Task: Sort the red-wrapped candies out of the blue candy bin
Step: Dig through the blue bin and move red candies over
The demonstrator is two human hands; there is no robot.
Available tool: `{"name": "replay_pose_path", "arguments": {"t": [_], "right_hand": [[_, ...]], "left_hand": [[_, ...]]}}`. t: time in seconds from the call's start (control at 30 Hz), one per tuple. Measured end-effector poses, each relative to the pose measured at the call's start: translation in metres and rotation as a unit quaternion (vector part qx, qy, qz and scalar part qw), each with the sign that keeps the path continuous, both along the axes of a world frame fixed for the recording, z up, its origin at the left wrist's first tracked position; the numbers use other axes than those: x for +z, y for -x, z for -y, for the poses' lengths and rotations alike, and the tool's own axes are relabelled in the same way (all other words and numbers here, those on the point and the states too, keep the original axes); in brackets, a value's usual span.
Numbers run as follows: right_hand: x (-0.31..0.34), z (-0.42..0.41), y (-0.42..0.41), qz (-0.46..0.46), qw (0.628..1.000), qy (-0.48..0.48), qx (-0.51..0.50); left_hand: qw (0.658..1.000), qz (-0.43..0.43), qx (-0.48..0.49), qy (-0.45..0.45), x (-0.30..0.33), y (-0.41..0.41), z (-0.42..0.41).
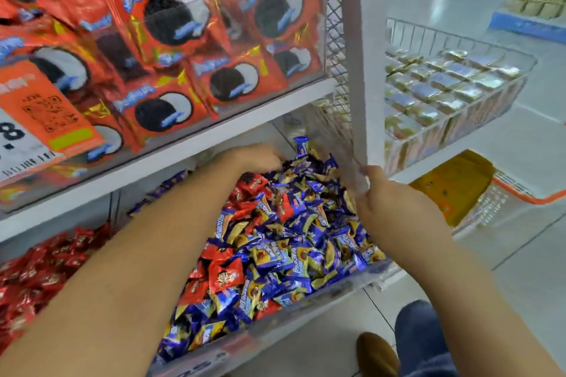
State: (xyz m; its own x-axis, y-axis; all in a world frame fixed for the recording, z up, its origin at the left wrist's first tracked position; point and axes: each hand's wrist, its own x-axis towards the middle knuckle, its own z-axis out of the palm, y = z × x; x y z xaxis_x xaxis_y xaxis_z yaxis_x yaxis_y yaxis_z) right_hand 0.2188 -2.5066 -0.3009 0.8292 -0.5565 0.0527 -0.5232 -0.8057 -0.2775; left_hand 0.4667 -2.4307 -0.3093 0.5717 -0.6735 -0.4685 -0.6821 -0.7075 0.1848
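Observation:
A clear plastic bin (333,291) on the lower shelf is full of blue-wrapped candies (294,242). Several red-wrapped candies (225,277) lie among them, more near the back (254,184). My left hand (257,157) reaches deep into the back of the bin, fingers curled down into the candies; what they hold is hidden. My right hand (395,205) grips the clear right wall of the bin near the shelf's white upright, thumb and fingers pinching its edge.
To the left a neighbouring bin holds red candies (39,272). Above hangs a shelf of orange-red cookie packs (171,24) with a price tag (36,119). A wire basket (459,76) of wrapped snacks stands to the right, a yellow box (453,184) below it.

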Motion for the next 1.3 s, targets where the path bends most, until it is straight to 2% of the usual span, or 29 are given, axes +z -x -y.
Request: {"name": "replay_pose_path", "arguments": {"t": [0.1, 0.2, 0.33, 0.57, 0.67, 0.87, 1.07, 1.13, 1.23, 1.3], "right_hand": [[0.006, -0.002, -0.001, -0.022, 0.999, 0.031, -0.001], [0.009, 0.002, -0.004, -0.025, 0.999, 0.024, 0.011], [0.012, 0.002, -0.005, -0.020, 1.000, 0.013, 0.007], [0.012, 0.004, -0.011, -0.020, 1.000, 0.012, 0.003], [0.013, 0.004, -0.012, -0.017, 1.000, 0.002, 0.001], [0.011, 0.002, -0.013, -0.022, 1.000, 0.014, -0.007], [0.007, -0.003, -0.011, -0.010, 0.999, 0.027, -0.019], [0.008, -0.008, -0.009, -0.001, 0.998, 0.041, -0.041], [0.008, -0.017, -0.008, 0.078, 0.990, 0.119, -0.019], [0.009, -0.027, -0.009, 0.199, 0.967, 0.151, 0.042]], "left_hand": [[0.998, -0.034, -0.025, -0.049, -0.007, -0.001, 0.011], [0.994, -0.050, -0.062, -0.074, -0.010, 0.002, 0.019], [0.996, -0.041, -0.067, -0.030, -0.026, 0.008, 0.018], [0.987, -0.005, -0.128, -0.100, -0.006, 0.019, 0.015], [0.985, 0.006, -0.156, -0.073, 0.015, 0.024, -0.002], [0.990, 0.055, -0.130, 0.010, 0.041, 0.035, -0.067], [0.988, 0.031, -0.104, 0.111, 0.053, 0.064, -0.127], [0.989, 0.047, -0.100, 0.103, 0.054, 0.079, -0.143], [0.984, 0.126, -0.112, 0.059, 0.039, 0.109, -0.166], [0.976, 0.144, -0.112, 0.121, 0.031, 0.122, -0.180]]}}
